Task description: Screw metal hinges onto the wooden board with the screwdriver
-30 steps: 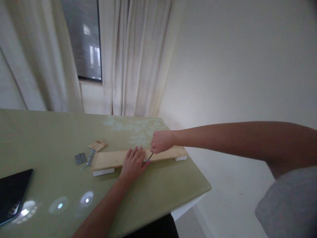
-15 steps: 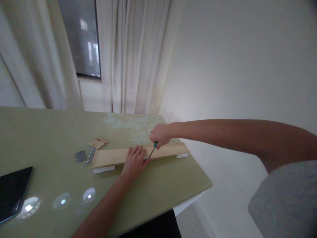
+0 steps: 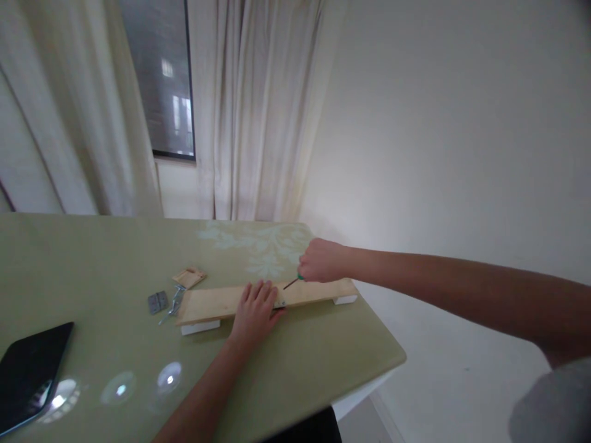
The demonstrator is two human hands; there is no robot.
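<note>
A long light wooden board (image 3: 212, 303) lies on two white blocks on the green table (image 3: 92, 271). My left hand (image 3: 255, 312) rests flat on the board's middle, fingers spread, next to a small metal piece on the board. My right hand (image 3: 321, 261) is closed round a green-handled screwdriver (image 3: 292, 282). Its dark tip hangs just above the board, to the right of my left hand.
A metal hinge (image 3: 157, 302) and loose screws (image 3: 172, 301) lie left of the board, with a small wooden piece (image 3: 189, 277) behind them. A dark tablet (image 3: 30, 375) lies at the near left. The table's right edge drops off just past the board.
My right hand has lifted the screwdriver off the board and drawn it to the right. My left hand has stayed on the board.
</note>
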